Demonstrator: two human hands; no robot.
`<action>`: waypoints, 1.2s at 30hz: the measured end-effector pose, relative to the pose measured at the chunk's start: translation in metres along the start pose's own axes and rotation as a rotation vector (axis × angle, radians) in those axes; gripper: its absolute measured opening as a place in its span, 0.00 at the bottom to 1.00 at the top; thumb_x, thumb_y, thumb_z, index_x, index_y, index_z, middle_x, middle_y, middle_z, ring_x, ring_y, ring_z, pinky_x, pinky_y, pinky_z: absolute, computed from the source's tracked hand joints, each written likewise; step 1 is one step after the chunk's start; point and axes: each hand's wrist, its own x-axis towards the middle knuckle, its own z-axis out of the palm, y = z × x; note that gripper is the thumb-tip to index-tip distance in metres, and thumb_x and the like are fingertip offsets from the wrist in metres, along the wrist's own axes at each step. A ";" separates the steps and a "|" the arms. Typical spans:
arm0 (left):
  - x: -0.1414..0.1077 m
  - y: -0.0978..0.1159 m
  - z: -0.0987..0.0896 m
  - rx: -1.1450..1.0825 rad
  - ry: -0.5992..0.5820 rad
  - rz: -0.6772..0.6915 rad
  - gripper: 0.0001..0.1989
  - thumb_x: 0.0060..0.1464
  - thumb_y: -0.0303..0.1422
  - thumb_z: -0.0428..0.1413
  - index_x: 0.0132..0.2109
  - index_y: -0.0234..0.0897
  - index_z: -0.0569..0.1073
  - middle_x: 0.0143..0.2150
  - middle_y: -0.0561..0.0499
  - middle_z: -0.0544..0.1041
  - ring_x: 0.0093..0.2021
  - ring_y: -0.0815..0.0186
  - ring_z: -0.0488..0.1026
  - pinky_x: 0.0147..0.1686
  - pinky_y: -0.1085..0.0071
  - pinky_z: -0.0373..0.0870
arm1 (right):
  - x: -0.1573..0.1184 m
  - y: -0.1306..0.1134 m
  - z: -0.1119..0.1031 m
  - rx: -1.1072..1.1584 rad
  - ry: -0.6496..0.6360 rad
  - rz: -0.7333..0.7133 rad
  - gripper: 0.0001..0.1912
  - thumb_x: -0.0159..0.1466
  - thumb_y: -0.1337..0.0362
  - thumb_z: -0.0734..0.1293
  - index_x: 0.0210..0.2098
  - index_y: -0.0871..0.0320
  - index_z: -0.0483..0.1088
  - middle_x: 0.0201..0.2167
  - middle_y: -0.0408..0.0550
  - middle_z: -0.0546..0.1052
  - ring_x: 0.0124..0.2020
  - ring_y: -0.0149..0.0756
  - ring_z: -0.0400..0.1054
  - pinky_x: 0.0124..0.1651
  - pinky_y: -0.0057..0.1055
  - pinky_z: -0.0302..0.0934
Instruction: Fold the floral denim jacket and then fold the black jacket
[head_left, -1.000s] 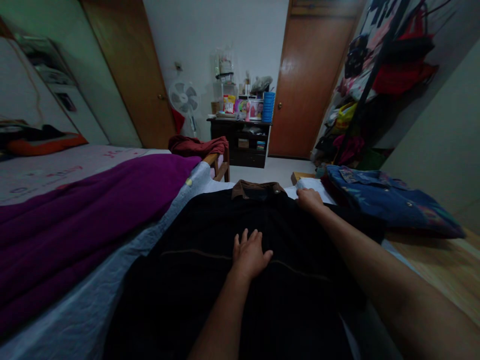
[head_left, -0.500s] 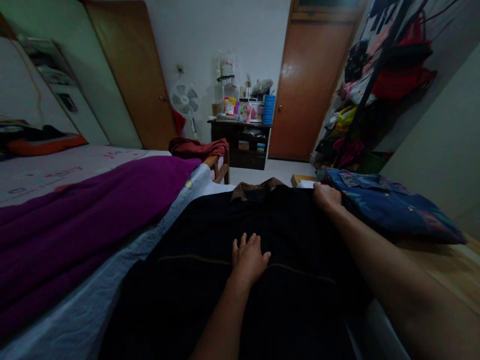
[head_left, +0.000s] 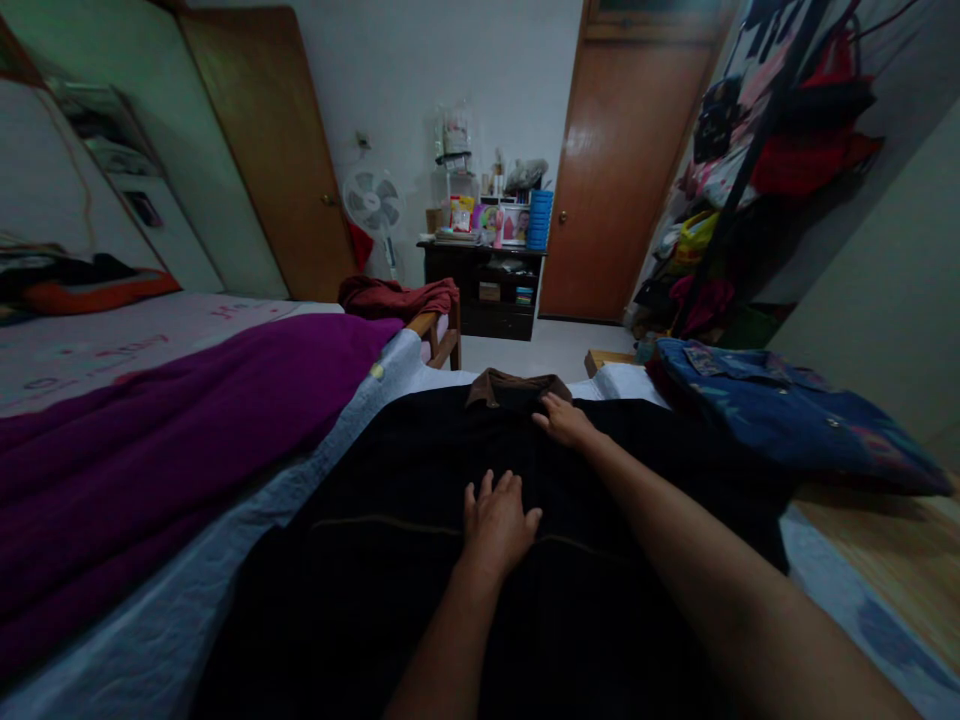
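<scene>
A black jacket (head_left: 390,460) with a brown collar (head_left: 517,380) lies spread out in front of me, its collar at the far end. My left hand (head_left: 499,520) rests on the middle of the jacket, palm down with fingers spread, close to a thin tan seam line. Farther up, my right hand (head_left: 562,420) touches the cloth just below the right side of the collar. Its fingers are stretched out and hold nothing. The jacket's lower part is dark and partly hidden by my forearms.
Folded blue denim clothing (head_left: 787,410) lies at the right on a wooden surface (head_left: 885,540). To the left is a bed with a purple blanket (head_left: 247,390). A dark cabinet (head_left: 480,290), a white fan (head_left: 373,200) and a brown door (head_left: 592,180) stand at the back.
My right hand has let go of the jacket's far right shoulder and moved left to the collar. The jacket's right side now lies spread farther right. My left hand stayed put.
</scene>
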 end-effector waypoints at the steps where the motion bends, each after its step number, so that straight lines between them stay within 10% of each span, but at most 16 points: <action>1: 0.000 0.000 0.000 0.003 0.003 0.001 0.28 0.57 0.43 0.50 0.62 0.38 0.66 0.65 0.49 0.64 0.67 0.51 0.54 0.65 0.47 0.48 | 0.000 -0.003 0.011 0.000 -0.036 0.013 0.31 0.68 0.49 0.54 0.65 0.60 0.55 0.67 0.57 0.55 0.67 0.46 0.50 0.63 0.40 0.47; 6: 0.001 -0.001 0.000 0.005 0.008 0.009 0.27 0.57 0.43 0.50 0.62 0.39 0.66 0.65 0.48 0.64 0.67 0.51 0.54 0.64 0.47 0.48 | -0.002 -0.004 0.035 0.002 -0.107 0.063 0.37 0.68 0.45 0.52 0.69 0.60 0.45 0.71 0.56 0.43 0.70 0.47 0.40 0.66 0.45 0.41; 12: 0.002 -0.003 0.001 -0.001 -0.003 0.007 0.27 0.57 0.43 0.50 0.62 0.40 0.66 0.66 0.48 0.64 0.67 0.50 0.53 0.65 0.48 0.47 | 0.000 0.013 -0.011 -0.066 -0.029 0.037 0.26 0.71 0.53 0.48 0.55 0.58 0.67 0.56 0.54 0.71 0.56 0.40 0.64 0.55 0.31 0.55; 19: 0.001 -0.002 0.002 -0.005 -0.012 0.005 0.27 0.57 0.43 0.50 0.61 0.40 0.66 0.66 0.48 0.63 0.68 0.51 0.52 0.65 0.47 0.47 | -0.009 0.057 -0.043 -0.216 0.064 0.305 0.16 0.65 0.63 0.60 0.49 0.66 0.69 0.49 0.68 0.72 0.53 0.55 0.62 0.54 0.50 0.52; 27: 0.002 -0.003 0.003 -0.021 -0.014 0.003 0.27 0.57 0.44 0.50 0.62 0.40 0.65 0.66 0.48 0.63 0.68 0.51 0.52 0.65 0.47 0.46 | -0.014 0.068 -0.055 -0.281 0.133 0.355 0.17 0.68 0.68 0.53 0.45 0.65 0.71 0.45 0.65 0.73 0.47 0.48 0.64 0.49 0.42 0.54; 36: 0.004 -0.007 0.005 0.011 -0.015 0.026 0.27 0.58 0.45 0.49 0.62 0.41 0.64 0.66 0.47 0.63 0.68 0.52 0.52 0.64 0.47 0.47 | -0.046 0.028 -0.055 -0.320 0.145 0.202 0.18 0.63 0.63 0.62 0.53 0.57 0.67 0.55 0.58 0.67 0.56 0.50 0.57 0.58 0.48 0.47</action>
